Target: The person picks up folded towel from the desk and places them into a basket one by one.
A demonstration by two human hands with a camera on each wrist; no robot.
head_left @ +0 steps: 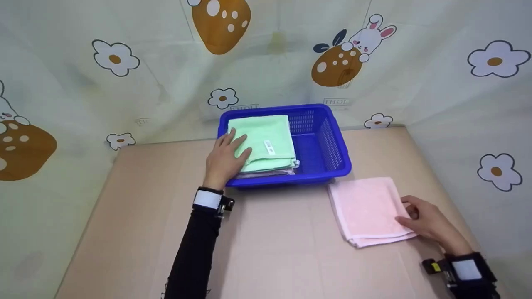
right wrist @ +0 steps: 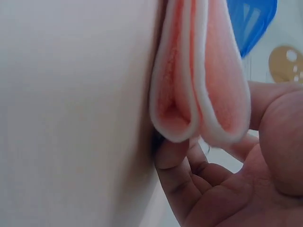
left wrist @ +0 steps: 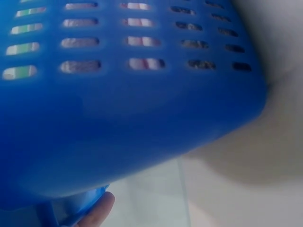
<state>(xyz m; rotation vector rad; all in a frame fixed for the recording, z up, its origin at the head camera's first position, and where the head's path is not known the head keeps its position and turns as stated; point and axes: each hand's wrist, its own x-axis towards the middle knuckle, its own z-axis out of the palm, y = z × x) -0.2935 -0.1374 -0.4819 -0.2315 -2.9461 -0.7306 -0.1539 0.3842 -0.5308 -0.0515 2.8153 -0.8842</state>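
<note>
A folded pink towel (head_left: 370, 209) with pale edging lies on the table, right of the blue basket. My right hand (head_left: 430, 220) pinches its right edge, thumb on top and fingers beneath. The right wrist view shows the towel's thick folded layers (right wrist: 201, 94) between thumb and fingers. Inside the basket (head_left: 322, 153), a green folded towel (head_left: 264, 133) with a small white label tops a stack on the left side. My left hand (head_left: 224, 160) rests over the basket's left rim on the green towel, fingers spread. In the left wrist view the basket's slotted wall (left wrist: 128, 109) hides most of that hand.
The basket stands near the back edge of the tan table (head_left: 270, 241). A pale curtain (head_left: 158, 95) printed with flowers, rabbits and brown strawberry shapes hangs behind and at both sides. The basket's right half shows its bare blue floor.
</note>
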